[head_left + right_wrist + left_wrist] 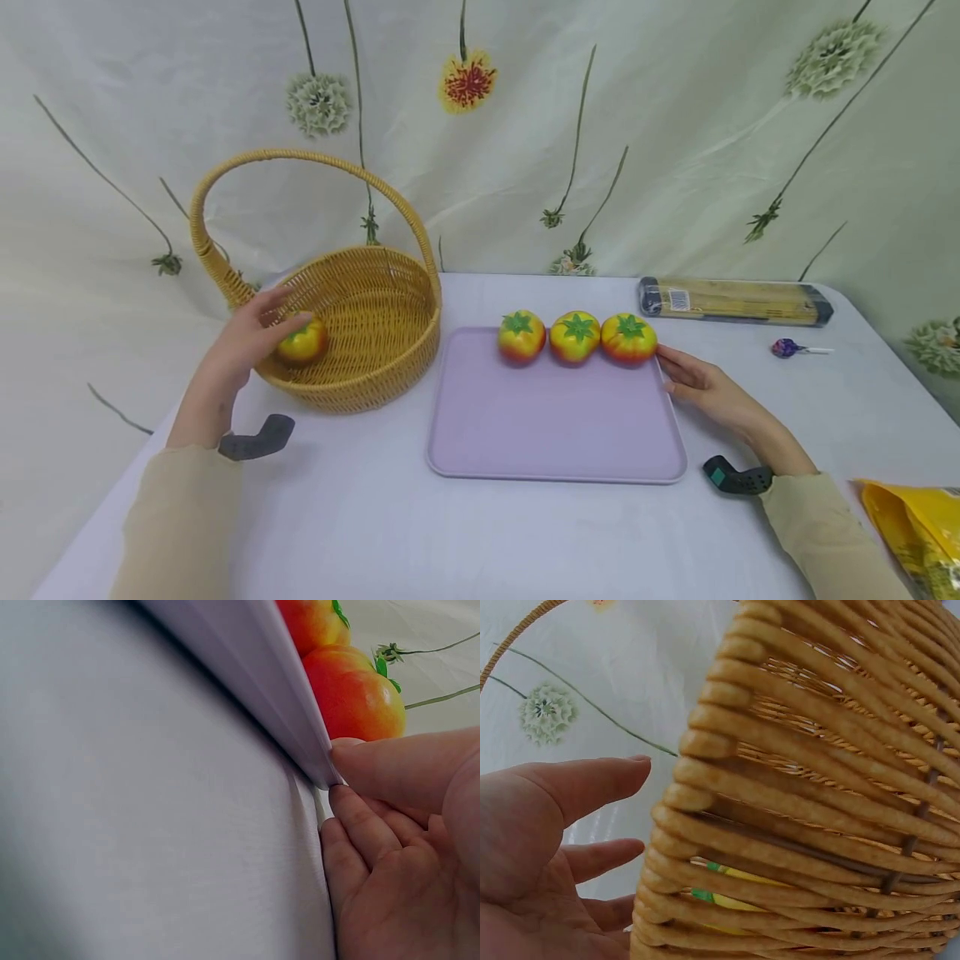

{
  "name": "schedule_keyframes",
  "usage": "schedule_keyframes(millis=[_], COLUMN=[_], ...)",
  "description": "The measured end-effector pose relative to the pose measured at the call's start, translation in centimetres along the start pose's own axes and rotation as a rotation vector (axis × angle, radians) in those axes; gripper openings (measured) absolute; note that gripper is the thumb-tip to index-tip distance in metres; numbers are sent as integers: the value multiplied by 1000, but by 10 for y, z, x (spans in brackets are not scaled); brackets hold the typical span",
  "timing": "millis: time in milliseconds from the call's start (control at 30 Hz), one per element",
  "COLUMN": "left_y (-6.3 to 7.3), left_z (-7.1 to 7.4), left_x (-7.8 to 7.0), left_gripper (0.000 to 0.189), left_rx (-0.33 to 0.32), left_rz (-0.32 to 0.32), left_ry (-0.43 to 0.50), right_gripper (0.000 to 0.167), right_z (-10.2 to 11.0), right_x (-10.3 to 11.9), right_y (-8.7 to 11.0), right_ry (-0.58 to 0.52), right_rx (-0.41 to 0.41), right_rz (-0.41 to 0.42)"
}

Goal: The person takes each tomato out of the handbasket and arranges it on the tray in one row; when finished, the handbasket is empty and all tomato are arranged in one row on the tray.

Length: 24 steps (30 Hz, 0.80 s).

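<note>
A yellow-red tomato (302, 342) with a green top lies inside the wicker basket (390, 387), at its left side. My left hand (251, 333) reaches over the basket's left rim, fingers spread, and overlaps that tomato in the head view. In the left wrist view the tomato (742, 896) shows through the weave, beyond the loosely spread left hand (547, 840). Three more tomatoes (577, 337) stand in a row along the far edge of the lilac tray (555, 425). My right hand (712, 396) rests at the tray's right edge with extended fingers, fingertips right by the rightmost tomato (628, 339).
The basket's tall arched handle (311, 156) rises above it. A long brown packet (735, 302) lies at the back right, with a wrapped lollipop (786, 348) in front of it. A yellow bag (918, 525) sits at the near right corner. Behind the table hangs a floral cloth (510, 167).
</note>
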<state>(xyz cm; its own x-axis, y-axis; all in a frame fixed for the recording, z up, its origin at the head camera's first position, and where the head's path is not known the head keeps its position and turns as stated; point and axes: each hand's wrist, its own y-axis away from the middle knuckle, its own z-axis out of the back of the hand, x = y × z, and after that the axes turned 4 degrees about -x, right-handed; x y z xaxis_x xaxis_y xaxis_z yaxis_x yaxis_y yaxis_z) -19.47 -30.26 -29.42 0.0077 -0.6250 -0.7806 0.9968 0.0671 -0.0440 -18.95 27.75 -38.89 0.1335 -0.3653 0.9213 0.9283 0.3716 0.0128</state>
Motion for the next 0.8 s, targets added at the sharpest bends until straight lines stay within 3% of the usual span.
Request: schedule_keyframes(millis=[433, 600, 800], left_y=[-16, -19, -23], left_z=[2, -1, -4], left_x=[-1, -1, -2], left_gripper=[77, 61, 58], left_rx=[160, 176, 183], left_rz=[54, 49, 33], left_ry=[-173, -207, -238], right_gripper=[62, 61, 61], right_z=[1, 1, 1], right_x=[3, 3, 3], right_y=[2, 2, 2], right_ry=[-12, -20, -22], right_rx=[0, 4, 3], right_rz=[10, 12, 12])
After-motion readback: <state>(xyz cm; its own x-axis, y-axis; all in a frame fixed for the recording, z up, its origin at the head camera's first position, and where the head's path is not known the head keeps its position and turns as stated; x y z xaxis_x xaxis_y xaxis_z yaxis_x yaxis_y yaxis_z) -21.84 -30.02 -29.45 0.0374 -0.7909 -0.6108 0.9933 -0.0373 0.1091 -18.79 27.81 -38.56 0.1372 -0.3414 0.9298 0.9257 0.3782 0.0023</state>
